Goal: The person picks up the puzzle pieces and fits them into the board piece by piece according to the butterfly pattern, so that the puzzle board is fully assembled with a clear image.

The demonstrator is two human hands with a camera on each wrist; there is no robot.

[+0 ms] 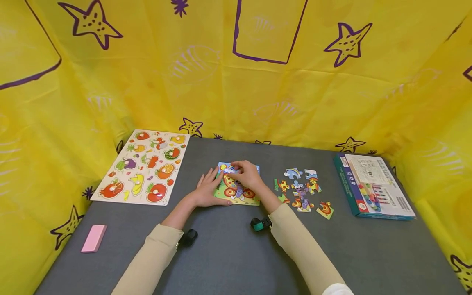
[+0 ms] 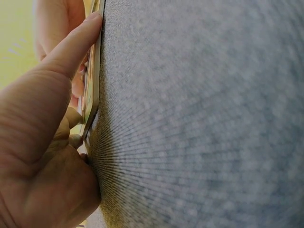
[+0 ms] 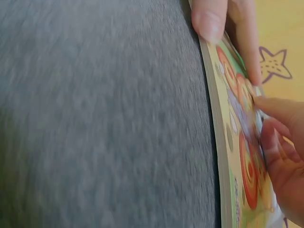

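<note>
A small jigsaw board [image 1: 252, 201] with a colourful butterfly-like picture lies flat on the grey table. My left hand [image 1: 206, 192] rests along its left side, fingers spread and fairly straight; the thumb [image 2: 78, 45] lies along the near edge. Over the upper part of the board, my right hand [image 1: 248, 175] bends its thumb and fingers together around a bluish puzzle piece [image 1: 230, 169], right at the picture's surface. The fingers hide much of this piece. In the right wrist view the board [image 3: 223, 142] shows edge-on, with both hands at it.
Several loose jigsaw pieces [image 1: 304, 205] lie right of the board, one piece [image 1: 325, 210] apart from the others. A fruit peg puzzle [image 1: 141, 168] is at the left, with a pink block [image 1: 94, 238] nearer. At the right lies a boxed set [image 1: 376, 186]. Yellow patterned cloth [image 1: 221, 82] surrounds the table.
</note>
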